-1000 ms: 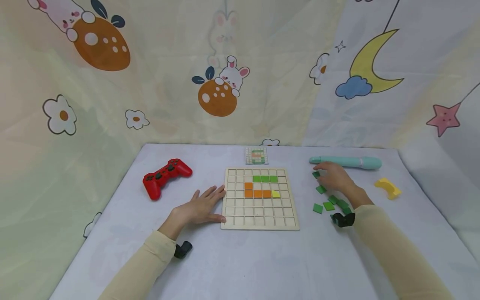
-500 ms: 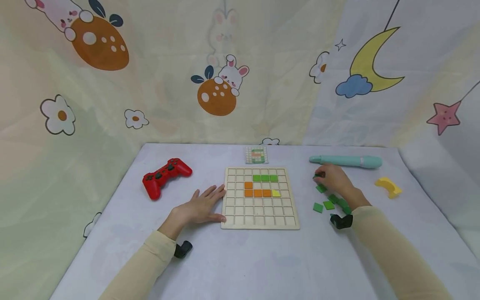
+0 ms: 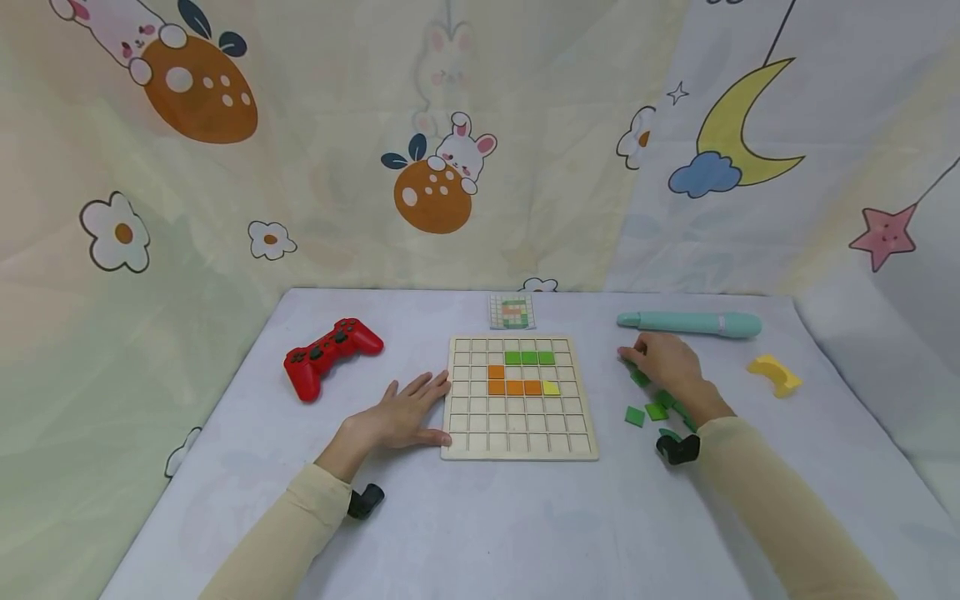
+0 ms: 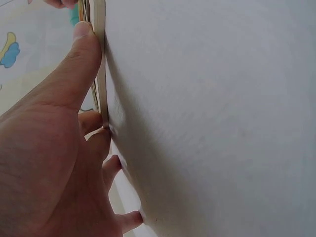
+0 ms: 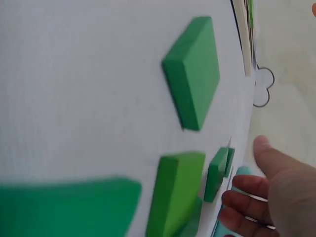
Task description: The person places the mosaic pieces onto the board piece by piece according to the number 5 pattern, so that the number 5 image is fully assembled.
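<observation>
My left hand [image 3: 400, 414] lies flat with spread fingers at the left edge of a pale wooden grid board [image 3: 517, 447]. Its thumb [image 4: 85, 47] rests on the board's edge in the left wrist view. Bright green, orange and yellow square tiles fill some of the board's cells. To the right, my right hand [image 3: 666, 362] hovers low over loose green tiles [image 3: 634, 416]. In the right wrist view its thumb [image 5: 269, 155] stands apart from the bent fingers, with a small green tile [image 5: 229, 162] close by their tips. Nothing shows between thumb and fingers.
A small pattern card [image 3: 512, 312] lies behind the board. A red game controller [image 3: 333, 354] is at the left, a teal pen-shaped object [image 3: 690, 324] at the back right, and a yellow curved block [image 3: 776, 375] further right. A printed cloth backdrop rises behind the table.
My right hand closed in around the farthest green tile, then shifted slightly toward me, its fingertips now extending left. The left hand stays put on the board's edge.
</observation>
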{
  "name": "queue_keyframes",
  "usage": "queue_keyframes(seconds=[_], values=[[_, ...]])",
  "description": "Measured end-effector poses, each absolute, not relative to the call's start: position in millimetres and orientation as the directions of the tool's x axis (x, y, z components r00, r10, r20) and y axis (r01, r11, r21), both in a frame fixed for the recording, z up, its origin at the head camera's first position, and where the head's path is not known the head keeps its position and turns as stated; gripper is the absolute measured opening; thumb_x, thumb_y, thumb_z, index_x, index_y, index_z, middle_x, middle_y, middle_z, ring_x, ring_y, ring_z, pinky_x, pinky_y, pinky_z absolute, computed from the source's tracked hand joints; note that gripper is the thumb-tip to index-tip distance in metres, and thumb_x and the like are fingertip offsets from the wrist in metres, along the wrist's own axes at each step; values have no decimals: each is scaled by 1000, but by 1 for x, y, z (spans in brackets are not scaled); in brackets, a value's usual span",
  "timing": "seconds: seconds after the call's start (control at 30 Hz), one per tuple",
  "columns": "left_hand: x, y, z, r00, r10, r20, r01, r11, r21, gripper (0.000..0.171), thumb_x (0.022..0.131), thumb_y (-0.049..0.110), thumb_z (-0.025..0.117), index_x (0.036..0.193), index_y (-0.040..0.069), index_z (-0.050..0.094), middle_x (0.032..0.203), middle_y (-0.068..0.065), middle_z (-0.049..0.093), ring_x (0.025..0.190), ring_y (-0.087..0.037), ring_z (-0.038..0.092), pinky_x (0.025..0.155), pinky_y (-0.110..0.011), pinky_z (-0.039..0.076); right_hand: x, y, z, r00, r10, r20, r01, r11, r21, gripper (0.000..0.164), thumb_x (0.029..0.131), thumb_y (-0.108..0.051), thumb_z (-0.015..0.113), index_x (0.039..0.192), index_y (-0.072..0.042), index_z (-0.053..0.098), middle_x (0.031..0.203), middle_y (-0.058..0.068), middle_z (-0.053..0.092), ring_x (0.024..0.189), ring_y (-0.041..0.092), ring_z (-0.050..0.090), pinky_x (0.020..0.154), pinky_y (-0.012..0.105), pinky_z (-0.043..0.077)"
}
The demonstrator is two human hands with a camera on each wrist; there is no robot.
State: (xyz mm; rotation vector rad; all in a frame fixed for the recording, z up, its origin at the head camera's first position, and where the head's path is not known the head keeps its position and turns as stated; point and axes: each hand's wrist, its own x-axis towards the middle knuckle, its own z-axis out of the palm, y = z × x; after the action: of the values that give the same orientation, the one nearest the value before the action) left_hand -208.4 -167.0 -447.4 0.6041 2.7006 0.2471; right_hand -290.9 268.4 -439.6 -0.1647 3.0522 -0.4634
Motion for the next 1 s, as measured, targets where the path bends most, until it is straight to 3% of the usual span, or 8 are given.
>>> queue_keyframes(seconds=[0.1,0.17,0.27,0.37,0.6,1.0], values=[[-209,-168,-448,-845,440,-303,378,893,243,97,82,63,63,156,20,18,165,2,10,152,-27,9,115,-68,11,-291,273,-436,-985,-174,-16,-159,933,-322,32,98,-35,56,107,-6,67,96,12,66,79,25,58,65,37,48],[-209,-169,-448,-848,439,-297,378,893,243,97,82,63,63,156,19,18,165,2,11,152,-27,10,115,-68,11,-292,275,-434,-971,-239,-6,-223,914,-338,27,98,-23,57,117,-5,65,114,18,63,94,32,60,78,46,51],[-209,-170,-448,-849,438,-295,377,894,242,97,82,63,63,156,20,18,165,2,11,152,-27,9,115,-68,11,-292,277,-431,-935,-354,3,-337,888,-314,31,93,-5,58,124,-2,62,134,23,54,120,42,52,97,58,44],[-210,-170,-448,-846,441,-299,378,893,246,97,82,63,63,156,20,17,165,3,10,152,-26,8,115,-67,10,-293,277,-433,-902,-431,-7,-413,868,-275,38,89,6,60,126,-2,62,139,20,53,131,43,44,106,59,38],[-211,-170,-452,-844,441,-306,379,893,242,98,82,64,62,157,21,15,165,3,9,152,-26,7,116,-67,10,-293,273,-437,-858,-513,-31,-492,839,-233,38,84,15,61,117,-3,69,129,15,63,122,38,55,99,52,46],[-209,-171,-451,-843,447,-299,381,888,256,97,83,64,62,157,21,16,165,4,9,152,-25,7,116,-67,10,-295,285,-437,-913,-406,-30,-377,872,-311,20,90,-6,65,109,0,70,118,21,66,113,41,58,95,54,47]])
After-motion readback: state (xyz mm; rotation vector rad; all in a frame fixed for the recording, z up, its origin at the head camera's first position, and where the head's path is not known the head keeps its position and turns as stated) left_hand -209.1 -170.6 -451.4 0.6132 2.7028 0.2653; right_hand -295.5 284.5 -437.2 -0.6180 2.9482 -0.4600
